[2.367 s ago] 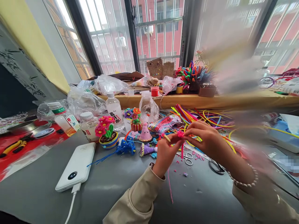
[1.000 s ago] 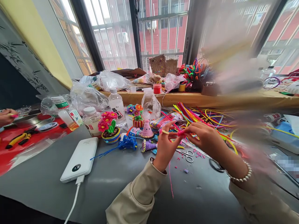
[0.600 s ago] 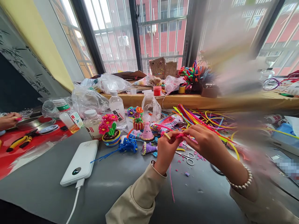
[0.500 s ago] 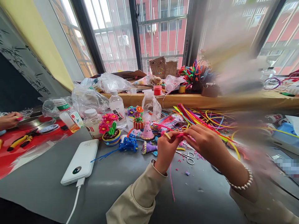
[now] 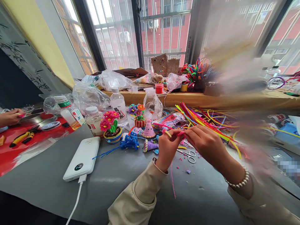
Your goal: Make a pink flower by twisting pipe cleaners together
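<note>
Both my hands meet above the grey table [image 5: 117,181]. My left hand [image 5: 167,150] is closed, pinching a pink pipe cleaner [image 5: 172,181] whose long tail hangs down below my wrist. My right hand [image 5: 203,142] is closed on the same pipe cleaner's bent top end, fingertips touching those of the left. Small scissors [image 5: 188,155] lie on the table just under my hands, among pink fluff crumbs.
Finished pipe-cleaner flower pots [image 5: 112,128] and small cones [image 5: 148,130] stand beyond my hands. A heap of coloured pipe cleaners [image 5: 206,118] lies at right. A white power bank [image 5: 82,157], bottles [image 5: 118,106] and plastic bags are at left. Another person's hand [image 5: 10,116] and pliers [image 5: 21,137] rest on red cloth.
My hands have stayed together, working the pink pipe cleaner's top end with small finger shifts. The view has drifted slightly; another person's hand came in at far left.
</note>
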`<action>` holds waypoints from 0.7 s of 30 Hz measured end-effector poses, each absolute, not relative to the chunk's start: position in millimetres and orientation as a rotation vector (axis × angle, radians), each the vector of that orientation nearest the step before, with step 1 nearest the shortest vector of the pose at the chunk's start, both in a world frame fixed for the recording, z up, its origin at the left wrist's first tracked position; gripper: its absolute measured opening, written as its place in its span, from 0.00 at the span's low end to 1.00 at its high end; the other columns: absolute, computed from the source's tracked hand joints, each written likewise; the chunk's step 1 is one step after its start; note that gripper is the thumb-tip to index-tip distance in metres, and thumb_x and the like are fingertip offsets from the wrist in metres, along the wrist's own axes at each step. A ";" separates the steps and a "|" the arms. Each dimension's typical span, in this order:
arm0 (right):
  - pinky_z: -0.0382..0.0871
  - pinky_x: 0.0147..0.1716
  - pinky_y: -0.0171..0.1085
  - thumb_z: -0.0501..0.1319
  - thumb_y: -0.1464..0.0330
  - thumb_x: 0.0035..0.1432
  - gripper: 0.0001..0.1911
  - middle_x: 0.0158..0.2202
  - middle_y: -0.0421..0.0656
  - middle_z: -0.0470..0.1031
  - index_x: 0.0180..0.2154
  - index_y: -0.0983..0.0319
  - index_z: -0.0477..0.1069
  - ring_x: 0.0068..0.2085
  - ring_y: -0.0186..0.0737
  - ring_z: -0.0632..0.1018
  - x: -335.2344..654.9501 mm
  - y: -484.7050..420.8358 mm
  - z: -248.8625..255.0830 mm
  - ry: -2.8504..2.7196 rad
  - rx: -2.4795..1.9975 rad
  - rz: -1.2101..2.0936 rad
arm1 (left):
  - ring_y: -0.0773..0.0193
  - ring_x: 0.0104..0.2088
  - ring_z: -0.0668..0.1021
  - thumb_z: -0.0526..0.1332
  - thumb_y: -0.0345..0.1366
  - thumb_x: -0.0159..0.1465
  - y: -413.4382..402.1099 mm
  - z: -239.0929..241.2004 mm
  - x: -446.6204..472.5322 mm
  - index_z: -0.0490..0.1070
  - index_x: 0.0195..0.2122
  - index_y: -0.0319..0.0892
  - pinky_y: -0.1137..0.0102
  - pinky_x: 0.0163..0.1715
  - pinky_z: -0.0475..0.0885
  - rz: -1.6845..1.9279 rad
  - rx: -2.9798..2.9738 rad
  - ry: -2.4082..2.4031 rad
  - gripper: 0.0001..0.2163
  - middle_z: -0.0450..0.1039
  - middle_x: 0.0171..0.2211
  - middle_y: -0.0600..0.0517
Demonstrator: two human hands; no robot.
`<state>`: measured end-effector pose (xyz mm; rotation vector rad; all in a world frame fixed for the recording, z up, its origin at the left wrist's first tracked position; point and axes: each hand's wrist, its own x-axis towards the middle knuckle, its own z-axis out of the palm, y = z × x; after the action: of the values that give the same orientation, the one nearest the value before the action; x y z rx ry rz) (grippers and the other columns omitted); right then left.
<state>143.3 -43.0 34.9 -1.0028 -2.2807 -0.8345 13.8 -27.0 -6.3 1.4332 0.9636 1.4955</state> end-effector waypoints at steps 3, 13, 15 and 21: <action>0.63 0.31 0.37 0.51 0.75 0.55 0.10 0.27 0.46 0.73 0.29 0.66 0.70 0.31 0.40 0.71 143.1 -42.1 31.8 -2.271 -0.962 -0.884 | 0.66 0.27 0.74 0.59 0.40 0.51 -27.3 -5.2 13.0 0.72 0.29 0.38 0.71 0.30 0.70 1.500 1.421 0.952 0.10 0.74 0.27 0.49; 0.65 0.34 0.36 0.54 0.70 0.55 0.08 0.30 0.44 0.74 0.33 0.65 0.71 0.33 0.38 0.72 145.6 -33.7 28.4 -2.130 -0.931 -0.596 | 0.66 0.27 0.75 0.62 0.37 0.49 -26.5 -2.7 12.6 0.70 0.28 0.37 0.70 0.31 0.70 1.487 1.226 0.849 0.09 0.72 0.25 0.50; 0.66 0.36 0.38 0.55 0.66 0.54 0.10 0.31 0.45 0.74 0.35 0.65 0.70 0.34 0.39 0.72 147.6 -30.1 29.3 -2.074 -0.993 -0.457 | 0.67 0.27 0.75 0.62 0.36 0.49 -26.8 -0.9 13.3 0.69 0.29 0.37 0.70 0.32 0.71 1.478 1.140 0.798 0.09 0.72 0.25 0.51; 0.67 0.33 0.37 0.55 0.68 0.54 0.08 0.31 0.45 0.74 0.34 0.64 0.71 0.33 0.39 0.73 149.0 -30.4 30.5 -2.115 -1.066 -0.263 | 0.68 0.28 0.74 0.62 0.35 0.49 -26.4 0.7 13.2 0.69 0.29 0.37 0.71 0.33 0.70 1.512 1.105 0.772 0.08 0.72 0.25 0.52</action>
<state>149.0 -30.4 30.5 -1.0662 -2.1149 -0.2628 13.2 -26.4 0.7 1.1055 0.7720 1.5122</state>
